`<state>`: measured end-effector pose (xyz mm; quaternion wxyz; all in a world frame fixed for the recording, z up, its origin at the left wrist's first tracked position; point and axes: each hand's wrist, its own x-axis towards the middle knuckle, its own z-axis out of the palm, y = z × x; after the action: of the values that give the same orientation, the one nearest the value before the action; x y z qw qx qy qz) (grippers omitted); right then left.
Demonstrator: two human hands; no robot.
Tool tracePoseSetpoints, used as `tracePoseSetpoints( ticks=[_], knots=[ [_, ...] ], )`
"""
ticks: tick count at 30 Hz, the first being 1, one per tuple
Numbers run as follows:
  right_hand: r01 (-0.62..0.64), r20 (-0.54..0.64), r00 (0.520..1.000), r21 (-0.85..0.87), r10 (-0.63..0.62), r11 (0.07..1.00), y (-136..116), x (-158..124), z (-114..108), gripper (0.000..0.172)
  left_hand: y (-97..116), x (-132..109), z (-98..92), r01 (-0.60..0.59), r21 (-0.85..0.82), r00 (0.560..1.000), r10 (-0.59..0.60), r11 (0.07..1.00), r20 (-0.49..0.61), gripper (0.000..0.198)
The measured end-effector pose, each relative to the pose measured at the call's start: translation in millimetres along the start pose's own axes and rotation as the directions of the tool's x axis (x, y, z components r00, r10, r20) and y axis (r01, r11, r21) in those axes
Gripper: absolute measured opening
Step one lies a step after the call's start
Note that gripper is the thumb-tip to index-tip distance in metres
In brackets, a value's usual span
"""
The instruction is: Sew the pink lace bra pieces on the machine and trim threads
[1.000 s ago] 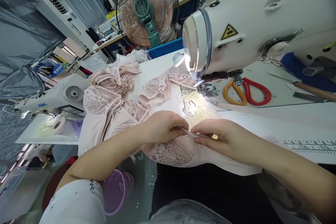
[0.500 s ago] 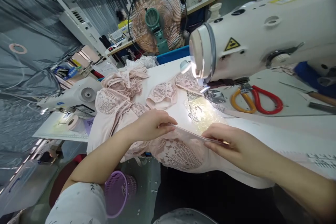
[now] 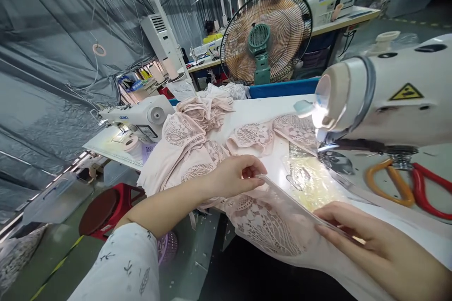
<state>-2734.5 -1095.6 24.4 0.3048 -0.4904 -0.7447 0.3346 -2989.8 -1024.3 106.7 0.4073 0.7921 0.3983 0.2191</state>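
Observation:
A pale pink lace bra [image 3: 268,228] hangs over the table's front edge, its upper edge stretched between my hands. My left hand [image 3: 235,176] pinches that edge between thumb and fingers. Farther right, my right hand [image 3: 367,240] pinches the same edge, fingers closed over it. Behind the bra, under the lamp light, lies a shiny yellowish patch [image 3: 307,178] on the table. More pink lace pieces [image 3: 252,136] lie beyond my left hand. The white sewing machine's head [image 3: 353,94] stands at the right, its needle area partly hidden.
Scissors with orange and red handles [image 3: 388,183] lie below the machine arm. A heap of pink bras [image 3: 180,146] covers the table's left part. Behind stands a large fan [image 3: 259,37]. A second sewing machine [image 3: 141,115], a red stool [image 3: 102,209] and a purple basket [image 3: 168,247] are at the left.
The view has swung left, so the surroundings appear farther right. Both hands still pinch the bra's edge, and the stretch between them looks a little longer.

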Motion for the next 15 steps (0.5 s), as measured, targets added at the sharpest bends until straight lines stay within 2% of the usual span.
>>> tracePoseSetpoints(
  ticks=[3,6,10,11,13,14,15],
  knots=[
    [-0.026,0.096,0.995,0.017,0.024,1.000,0.7,-0.3,-2.1,0.039,-3.2,0.3,1.6,-0.010,-0.078,1.000,0.010,0.997,-0.010,0.010],
    [-0.039,0.116,0.993,0.006,0.038,0.999,-2.5,-0.1,-3.8,0.039,-3.0,1.4,-1.4,0.004,-0.122,1.000,-0.005,0.993,-0.011,0.010],
    [-0.055,0.054,0.997,0.045,0.052,0.997,-13.5,1.0,-2.2,0.036,2.3,1.4,-13.4,0.003,-0.072,0.997,0.003,0.997,0.079,0.010],
    [-0.049,0.031,0.998,0.060,0.048,0.997,-16.5,1.7,-1.4,0.034,4.2,1.1,-15.7,-0.022,-0.016,0.995,0.024,1.000,0.095,0.010],
    [-0.026,-0.002,1.000,0.077,0.027,0.997,-21.8,3.6,-0.1,0.030,8.9,-0.2,-15.3,-0.146,0.190,0.989,0.141,0.971,0.037,0.008],
    [-0.014,-0.011,1.000,0.080,0.015,0.997,-23.9,4.7,0.3,0.028,11.7,-1.3,-11.8,-0.228,0.328,0.969,0.247,0.917,-0.018,0.006],
    [-0.008,-0.017,1.000,0.078,0.010,0.997,-26.0,5.6,0.7,0.026,14.8,-2.8,-6.2,-0.308,0.460,0.927,0.371,0.833,-0.053,0.009]
  ],
)
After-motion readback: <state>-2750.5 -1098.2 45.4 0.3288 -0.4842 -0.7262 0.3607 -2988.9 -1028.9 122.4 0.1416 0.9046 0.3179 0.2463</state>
